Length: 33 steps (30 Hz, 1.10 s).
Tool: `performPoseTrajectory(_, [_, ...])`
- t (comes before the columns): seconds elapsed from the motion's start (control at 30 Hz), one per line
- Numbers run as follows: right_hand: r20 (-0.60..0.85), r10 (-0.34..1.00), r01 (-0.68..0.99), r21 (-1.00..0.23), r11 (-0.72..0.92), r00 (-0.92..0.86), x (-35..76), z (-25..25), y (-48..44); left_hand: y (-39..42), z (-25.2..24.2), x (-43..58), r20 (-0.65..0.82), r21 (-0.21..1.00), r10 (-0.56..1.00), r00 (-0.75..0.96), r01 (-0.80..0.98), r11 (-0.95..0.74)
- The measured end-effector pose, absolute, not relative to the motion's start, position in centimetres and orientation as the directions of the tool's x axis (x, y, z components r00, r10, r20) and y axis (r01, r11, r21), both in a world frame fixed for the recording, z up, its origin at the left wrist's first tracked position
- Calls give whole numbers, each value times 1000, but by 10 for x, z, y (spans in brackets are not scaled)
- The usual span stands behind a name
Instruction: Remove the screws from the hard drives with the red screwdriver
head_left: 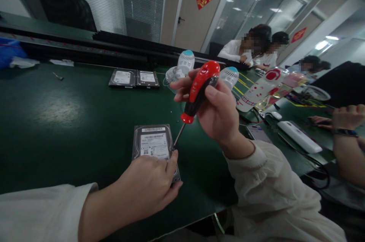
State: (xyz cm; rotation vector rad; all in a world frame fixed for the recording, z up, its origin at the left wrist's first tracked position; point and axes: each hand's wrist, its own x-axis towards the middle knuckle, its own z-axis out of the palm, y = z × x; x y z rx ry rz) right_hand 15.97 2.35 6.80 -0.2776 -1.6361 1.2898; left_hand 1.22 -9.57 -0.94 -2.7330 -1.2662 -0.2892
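Note:
A hard drive (pixel 154 141) with a white label lies flat on the green table. My left hand (pixel 151 179) lies over its near end and grips it, the index finger stretched along the right edge and the thumb below at the near corner. In my right hand (pixel 218 116) is a red and black screwdriver (pixel 199 91), tilted, its handle up. The shaft points down to the drive's right edge, and its tip is just beside my left index fingertip. Whether a screw sits under the tip is too small to tell.
Two more hard drives (pixel 122 77) lie farther back. Behind my right hand stand white, blue-topped devices (pixel 186 62). To the right are a patterned bottle (pixel 261 88), a phone (pixel 258 134), a white power strip (pixel 299 136) and cables. Another person's arm (pixel 346 147) is at far right; others sit beyond.

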Motion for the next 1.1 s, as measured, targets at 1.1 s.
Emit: performPoseTrajectory(1.1, [616,650,-352,-787,506,-445,154,65,17,-96,-12,11,212,-17,748,629,768,-640])
